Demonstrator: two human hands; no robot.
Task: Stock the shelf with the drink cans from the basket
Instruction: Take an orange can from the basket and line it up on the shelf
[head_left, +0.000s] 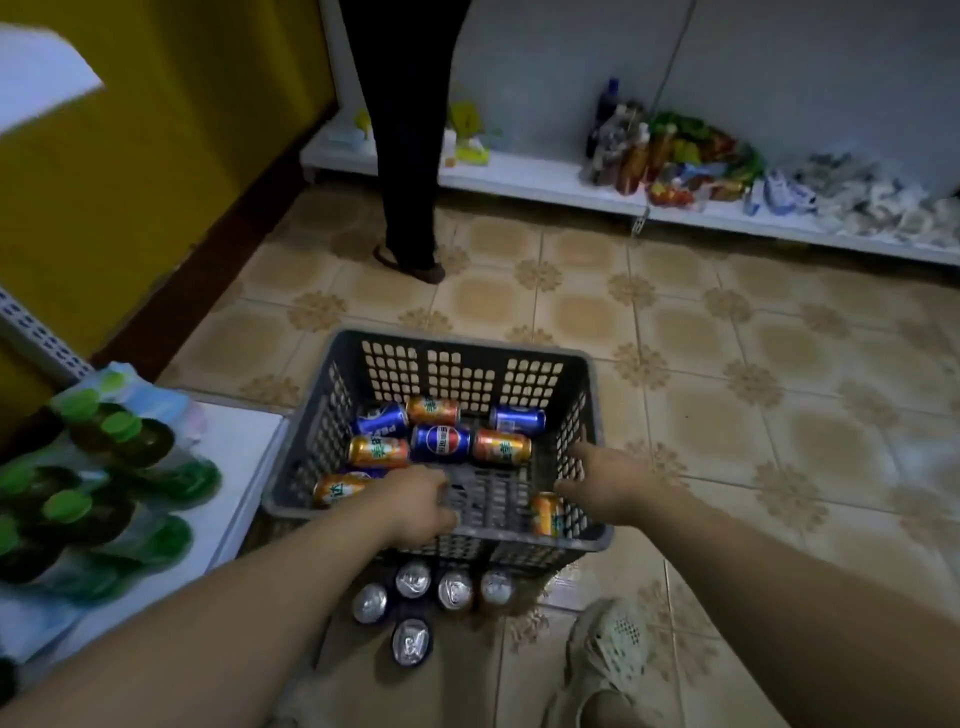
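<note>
- Near shelf (228, 467) – white, low, at the left, just beside the basket. Green-capped bottles (119, 467) fill its left part; the strip next to the basket is bare.
- Far shelf (519, 179) – white, along the back wall, holding snack packs (675, 156). Which shelf is meant for the cans cannot be told.
- Basket (467, 345) – grey perforated plastic, standing on the tiled floor. Inside, at least eight drink cans lie loose on their sides, blue cans (441, 442) mixed with orange cans (501, 447). One orange can sits in the near right corner.
- Left hand (415, 501) – past the near rim, fingers curled downward inside. Whether it grasps a can or the rim cannot be told.
- Right hand (608, 483) – released, fingers spread, at the basket's right wall and holding nothing.
- Floor cans (455, 590) – five stand upright, just in front of the basket.
- Handling, judged: full cans are moderately heavy, with rigid but dentable walls and a smooth, possibly slippery finish. Take hold around the mid-body, one per hand. Those lying flat may roll when a neighbour is lifted.
</note>
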